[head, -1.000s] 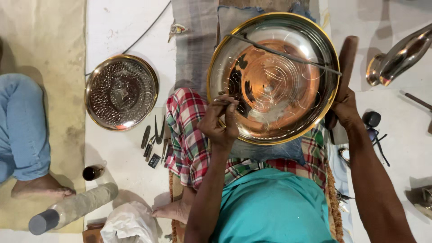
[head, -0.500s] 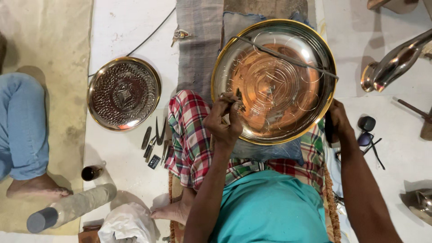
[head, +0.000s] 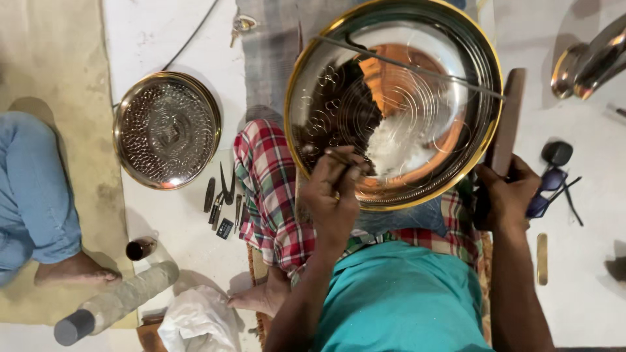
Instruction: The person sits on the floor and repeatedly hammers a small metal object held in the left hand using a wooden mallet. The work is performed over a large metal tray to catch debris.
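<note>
- Resting across the person's lap, the large round brass tray (head: 417,85) tilts up toward the camera, its shiny inside scored with fine curls and rings
- Left hand (head: 334,189) is closed around a thin engraving tool (head: 342,156), whose tip touches the tray's lower inner face near the rim
- Right hand (head: 505,195) is clenched on a dark wooden mallet (head: 507,124) that stands upright just beside the tray's right edge
- A thin metal rod (head: 404,65) lies slanted across the top of the tray
- On the white floor to the left sits a second, smaller patterned tray (head: 166,130), well apart from the first
- Small chisels and punches (head: 225,202) lie between the 2 trays, beside the checked cloth (head: 264,189) over the person's leg
- Another person's leg in blue jeans (head: 32,189) and a bare foot (head: 75,274) show at far left
- A grey roll (head: 114,303) lies near that foot
</note>
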Tool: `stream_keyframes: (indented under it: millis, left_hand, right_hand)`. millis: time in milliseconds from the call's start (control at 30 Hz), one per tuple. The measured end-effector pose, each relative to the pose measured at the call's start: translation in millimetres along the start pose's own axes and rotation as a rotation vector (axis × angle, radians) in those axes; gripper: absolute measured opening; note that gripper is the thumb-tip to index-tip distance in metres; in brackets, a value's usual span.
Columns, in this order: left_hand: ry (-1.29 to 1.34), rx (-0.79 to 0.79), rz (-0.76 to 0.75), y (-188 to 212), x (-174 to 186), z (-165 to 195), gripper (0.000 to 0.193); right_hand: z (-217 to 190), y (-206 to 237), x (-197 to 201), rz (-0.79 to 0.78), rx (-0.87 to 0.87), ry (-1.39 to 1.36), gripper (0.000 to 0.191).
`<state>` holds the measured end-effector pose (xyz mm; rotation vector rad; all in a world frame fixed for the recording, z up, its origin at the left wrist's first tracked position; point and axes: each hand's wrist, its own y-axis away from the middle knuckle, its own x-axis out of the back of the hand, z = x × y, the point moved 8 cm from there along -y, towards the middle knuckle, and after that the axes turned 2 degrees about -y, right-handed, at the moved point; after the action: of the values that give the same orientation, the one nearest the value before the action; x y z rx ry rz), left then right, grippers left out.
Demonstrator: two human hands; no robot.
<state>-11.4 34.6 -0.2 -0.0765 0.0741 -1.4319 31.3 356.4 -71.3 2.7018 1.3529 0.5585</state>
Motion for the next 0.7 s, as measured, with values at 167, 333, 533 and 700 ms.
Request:
stream_keyframes:
  millis: [167,333,533,700]
  left_hand:
    - [-0.233,-0.010,0.014,15,-8,6,0.024]
    - [-0.374,-0.083,-0.001,22,-14,7,0.036]
    - [-0.456,-0.115,0.002,26,-15,10,0.041]
    - [-0.542,-0.130,0.025,29,-13,7,0.042]
  right_hand:
    - [-1,45,32,-0.030,0.180,-0.043,0.029]
    - [-49,78,33,-0.151,0.485,0.190,0.023]
    - [-112,82,-9,-0.426,0.484,0.488,0.068]
    - [-156,74,-57,-0.674,0.739,0.939,0.071]
